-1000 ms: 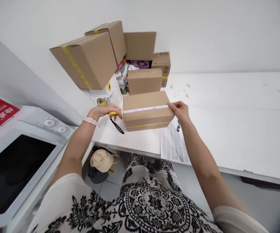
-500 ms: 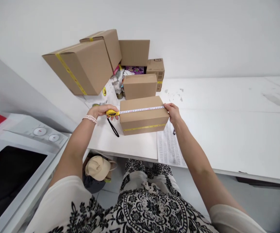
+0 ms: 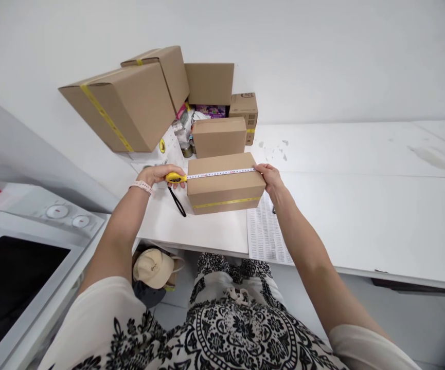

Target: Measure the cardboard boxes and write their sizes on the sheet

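A closed cardboard box (image 3: 226,187) with yellow tape along its front side rests on the white table before me. Across its top, lengthwise, lies the pulled-out blade of a yellow tape measure (image 3: 175,178). My left hand (image 3: 165,174) is closed around the tape measure's case at the box's left edge, and a black wrist strap (image 3: 176,202) hangs from it onto the table. At the box's right end, my right hand (image 3: 270,176) pinches the blade's end against the top edge. Its fingertips partly hide that end.
Two large taped boxes (image 3: 145,103) are stacked on the left. Smaller cartons (image 3: 219,137) and jars (image 3: 187,150) stand behind the measured box. A printed sheet (image 3: 266,234) lies under my right forearm. A microwave (image 3: 21,277) is at the left; a beige cap (image 3: 153,268) sits below the table.
The view has shifted slightly, so everything appears a little further left. Both hands keep their hold on the tape measure, and the blade stays across the box.
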Motion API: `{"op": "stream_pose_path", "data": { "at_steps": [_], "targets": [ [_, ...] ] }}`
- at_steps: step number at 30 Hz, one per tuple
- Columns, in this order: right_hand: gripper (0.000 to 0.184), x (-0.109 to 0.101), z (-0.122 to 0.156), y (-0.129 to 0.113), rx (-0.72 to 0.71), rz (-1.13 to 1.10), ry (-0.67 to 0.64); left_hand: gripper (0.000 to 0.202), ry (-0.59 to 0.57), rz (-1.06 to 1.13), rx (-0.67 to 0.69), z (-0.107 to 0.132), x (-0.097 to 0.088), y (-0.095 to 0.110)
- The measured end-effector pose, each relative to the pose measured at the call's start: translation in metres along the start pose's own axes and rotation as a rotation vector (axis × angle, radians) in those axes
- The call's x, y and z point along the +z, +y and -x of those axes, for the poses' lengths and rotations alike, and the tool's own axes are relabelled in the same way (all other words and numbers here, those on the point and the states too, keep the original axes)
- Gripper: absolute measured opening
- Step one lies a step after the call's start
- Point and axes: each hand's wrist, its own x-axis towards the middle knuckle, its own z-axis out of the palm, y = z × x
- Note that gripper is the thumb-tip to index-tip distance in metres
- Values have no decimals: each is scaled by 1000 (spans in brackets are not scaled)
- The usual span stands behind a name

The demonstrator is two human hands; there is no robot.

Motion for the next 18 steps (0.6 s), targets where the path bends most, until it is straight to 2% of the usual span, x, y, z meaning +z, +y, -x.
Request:
{"op": "stream_pose_path", "data": {
  "at_steps": [7, 18],
  "targets": [
    [31, 2, 0, 0, -12, 17, 42, 34, 21, 8, 2, -4, 0, -4],
    [29, 0, -5, -1, -1, 139, 34, 37, 15, 20, -25, -1, 2, -4]
  ]
}}
